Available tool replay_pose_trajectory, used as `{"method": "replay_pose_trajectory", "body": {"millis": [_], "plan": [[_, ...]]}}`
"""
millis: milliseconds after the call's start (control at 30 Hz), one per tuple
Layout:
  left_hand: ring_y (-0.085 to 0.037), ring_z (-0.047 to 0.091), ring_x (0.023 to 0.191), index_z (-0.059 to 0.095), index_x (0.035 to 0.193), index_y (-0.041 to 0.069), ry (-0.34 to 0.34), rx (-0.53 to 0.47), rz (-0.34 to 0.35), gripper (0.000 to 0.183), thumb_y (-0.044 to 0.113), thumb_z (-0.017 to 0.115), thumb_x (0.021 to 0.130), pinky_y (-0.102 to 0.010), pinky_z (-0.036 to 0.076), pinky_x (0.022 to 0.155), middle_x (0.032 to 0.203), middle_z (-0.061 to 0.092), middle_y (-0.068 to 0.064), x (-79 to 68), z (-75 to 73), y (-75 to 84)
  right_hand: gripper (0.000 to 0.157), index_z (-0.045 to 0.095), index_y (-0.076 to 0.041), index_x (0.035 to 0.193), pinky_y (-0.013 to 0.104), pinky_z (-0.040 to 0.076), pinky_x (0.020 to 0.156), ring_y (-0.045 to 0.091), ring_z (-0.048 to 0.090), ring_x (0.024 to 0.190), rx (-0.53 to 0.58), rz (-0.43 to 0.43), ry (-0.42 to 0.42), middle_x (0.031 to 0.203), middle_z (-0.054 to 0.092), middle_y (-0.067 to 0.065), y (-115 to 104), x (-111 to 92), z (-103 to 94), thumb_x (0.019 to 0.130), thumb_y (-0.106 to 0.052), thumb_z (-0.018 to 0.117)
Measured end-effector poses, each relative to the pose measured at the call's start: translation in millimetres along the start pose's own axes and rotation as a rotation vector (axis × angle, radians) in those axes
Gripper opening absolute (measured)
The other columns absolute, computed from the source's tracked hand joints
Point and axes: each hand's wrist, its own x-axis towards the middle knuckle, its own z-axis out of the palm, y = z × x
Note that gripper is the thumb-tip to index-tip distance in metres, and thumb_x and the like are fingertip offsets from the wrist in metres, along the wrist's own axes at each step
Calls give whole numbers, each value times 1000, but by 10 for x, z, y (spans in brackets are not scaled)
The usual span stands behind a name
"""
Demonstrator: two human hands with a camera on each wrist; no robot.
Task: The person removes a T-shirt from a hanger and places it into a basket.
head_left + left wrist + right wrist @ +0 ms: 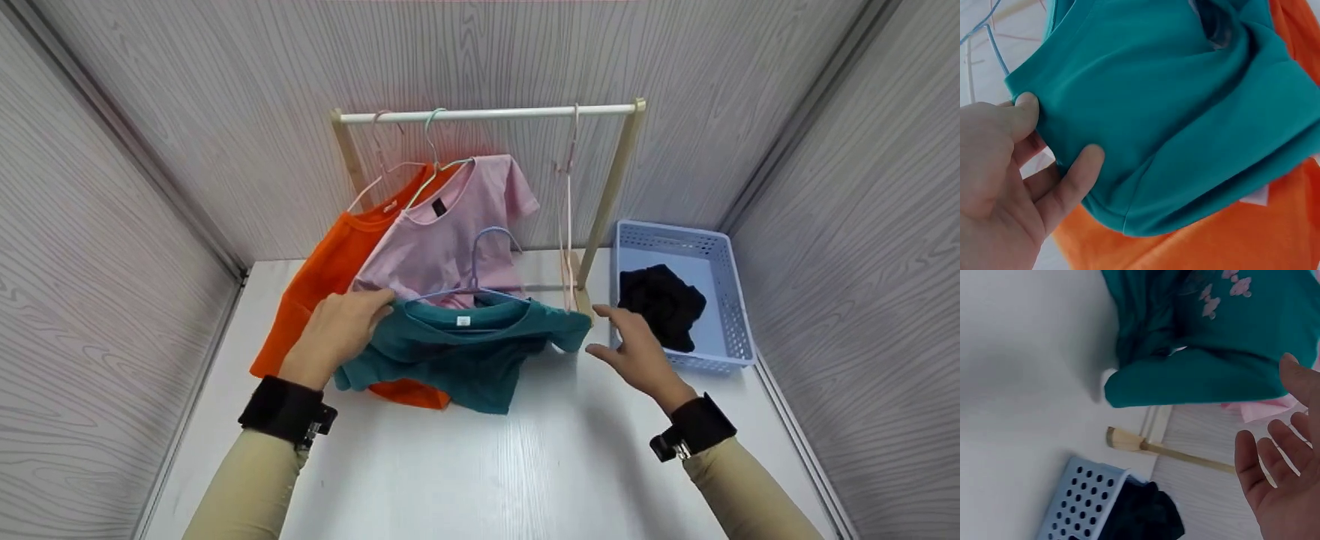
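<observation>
A teal T-shirt (465, 360) hangs slack on a light-purple hanger (473, 270), whose hook stands up free in front of the rack. My left hand (337, 326) pinches the shirt near the neckline and shoulder; in the left wrist view the thumb lies on the teal cloth (1129, 101), with some fingers behind it. My right hand (637, 349) is spread just beyond the shirt's other sleeve (570, 326). From the right wrist view, its fingers (1249, 461) hold nothing, and the thumb is close to the sleeve edge; contact there is unclear. Pink flower shapes show on the shirt front.
Behind stands a small rack with a white rail (510, 113) and wooden legs. An orange garment (322, 277) and a pink T-shirt (450, 247) hang at its left, bare hangers (569, 225) at its right. A blue basket (742, 315) holds black cloth (660, 304).
</observation>
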Motion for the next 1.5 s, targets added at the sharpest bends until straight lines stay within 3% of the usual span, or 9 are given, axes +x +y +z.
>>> {"method": "replay_pose_trajectory", "body": {"millis": [100,300,433,633,867,1067,1267,1367,1500], "plan": [[-25,54,79,57,104,19,-29,-27,27,10,27,54,100,-38,48,75,81,55,-4,6,7,70,59,51,-12,140,49,44,103,28,48,128,-48,-53,37,138,57,9,-187,12,-44,87,-28,73],[-26,55,84,57,105,20,-70,-30,82,11,29,52,101,-41,49,82,87,58,-3,43,-2,189,47,59,-16,132,45,50,97,21,59,115,-94,-84,6,125,65,4,-446,-12,-93,91,-38,65],[-25,55,84,59,111,20,-84,-7,111,16,30,50,102,-40,48,85,90,60,-3,76,-35,277,40,64,-17,126,46,54,90,22,66,105,-125,-79,70,117,70,4,-540,-27,-162,91,-37,65],[-23,53,79,57,108,16,-150,-67,142,15,29,51,102,-34,44,75,84,54,-4,133,-66,417,23,73,-19,111,43,57,71,23,71,89,-251,-121,248,101,75,5,-546,-43,-260,91,-28,67],[-22,58,86,62,119,17,-239,-113,105,24,30,55,100,-36,52,82,93,63,-3,205,12,538,15,77,-18,98,42,56,64,24,72,82,-286,-112,303,95,76,4,-424,-95,-209,87,-26,72],[-20,64,103,61,128,20,-169,-194,180,32,30,58,98,-38,52,97,114,69,-1,323,76,789,13,78,-20,96,39,55,61,20,72,80,-307,-119,313,92,76,1,-438,-99,-140,86,-28,73],[-18,57,81,64,111,15,-151,-219,257,20,29,54,100,-31,53,81,86,61,0,427,194,994,14,78,-20,97,40,56,65,20,72,81,-283,-128,302,92,76,0,-497,-52,-102,88,-28,71],[-18,55,77,60,103,15,-136,-207,264,16,29,52,101,-30,50,75,78,52,0,441,250,1004,14,78,-20,98,40,56,67,20,72,83,-248,-132,284,94,76,0,-495,-51,-107,88,-26,71],[-17,55,79,58,104,17,-142,-221,259,15,29,51,102,-29,50,76,79,51,1,415,281,946,13,79,-15,97,40,57,69,20,73,82,-182,-128,251,94,77,3,-448,-60,-153,87,-20,71]]}}
